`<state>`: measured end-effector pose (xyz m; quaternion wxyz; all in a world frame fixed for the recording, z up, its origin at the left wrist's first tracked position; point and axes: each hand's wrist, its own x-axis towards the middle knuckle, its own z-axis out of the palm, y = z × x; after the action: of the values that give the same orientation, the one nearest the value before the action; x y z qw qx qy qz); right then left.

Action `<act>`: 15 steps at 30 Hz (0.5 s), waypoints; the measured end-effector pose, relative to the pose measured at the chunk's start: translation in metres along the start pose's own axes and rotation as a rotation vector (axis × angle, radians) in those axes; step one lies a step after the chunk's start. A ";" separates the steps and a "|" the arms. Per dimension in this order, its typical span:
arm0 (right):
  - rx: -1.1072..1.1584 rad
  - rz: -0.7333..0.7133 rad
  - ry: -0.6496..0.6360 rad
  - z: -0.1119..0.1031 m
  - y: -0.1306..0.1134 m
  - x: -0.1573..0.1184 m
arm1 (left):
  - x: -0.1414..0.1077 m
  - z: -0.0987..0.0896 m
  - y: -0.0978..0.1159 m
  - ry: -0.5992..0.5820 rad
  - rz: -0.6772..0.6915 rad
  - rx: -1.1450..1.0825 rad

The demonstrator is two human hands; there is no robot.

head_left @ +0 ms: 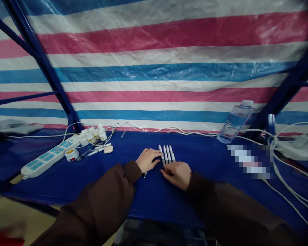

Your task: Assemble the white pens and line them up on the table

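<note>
My left hand point(147, 160) lies flat and open across a 5th pen point(145, 175); my open right hand point(176, 175) rests just below 4 white pens point(166, 153), side by side on the blue table point(154, 194), touching them.

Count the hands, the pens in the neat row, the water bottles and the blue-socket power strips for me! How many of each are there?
Left hand: 1
Right hand: 1
Pens in the row: 4
Plastic water bottle: 1
Power strip with blue sockets: 1
Total: 8
</note>
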<state>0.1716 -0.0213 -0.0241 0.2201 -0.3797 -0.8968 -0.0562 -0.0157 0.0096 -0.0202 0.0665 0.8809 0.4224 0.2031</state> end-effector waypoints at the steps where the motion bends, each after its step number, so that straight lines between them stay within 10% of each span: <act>1: 0.028 0.018 0.016 -0.001 0.000 0.000 | 0.000 0.000 0.000 -0.002 0.006 0.001; 15: 0.168 0.101 0.026 -0.010 -0.001 0.002 | -0.001 -0.006 0.005 0.044 0.000 0.043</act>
<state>0.1732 -0.0238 -0.0142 0.2654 -0.4039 -0.8751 0.0253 -0.0146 0.0051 -0.0136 0.0383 0.8774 0.4281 0.2134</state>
